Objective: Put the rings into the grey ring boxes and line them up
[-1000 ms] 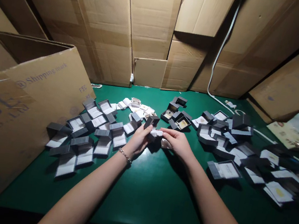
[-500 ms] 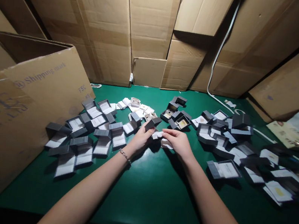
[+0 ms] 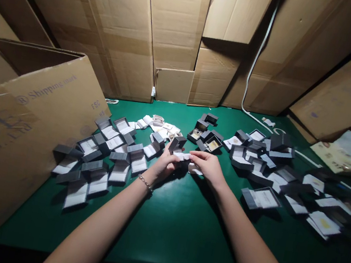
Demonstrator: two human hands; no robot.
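Head view: left hand (image 3: 165,166) is curled, fingers closed round a dark grey jewellery box (image 3: 177,143), which stands lid-up above the fingers at centre frame. Right hand (image 3: 208,166) is nearly closed, fingertips pinching a white insert pad (image 3: 181,155) right at the box; the pad spans the small gap between the hands. Exact seating of pad in box is hidden by the fingers. A second white pad (image 3: 195,169) lies on the mat just under the right hand. Metal chain bracelet (image 3: 145,183) on left wrist.

Green work mat (image 3: 175,234) fills the lower middle. Open grey boxes (image 3: 99,166) sit in a cluster left of the hands, more open boxes (image 3: 267,165) spread right. Loose white pads (image 3: 159,125) lie upper centre. Cardboard sheets (image 3: 176,24) line the back edge, printed carton (image 3: 28,125) at left. White cable (image 3: 256,68) runs down upper right.
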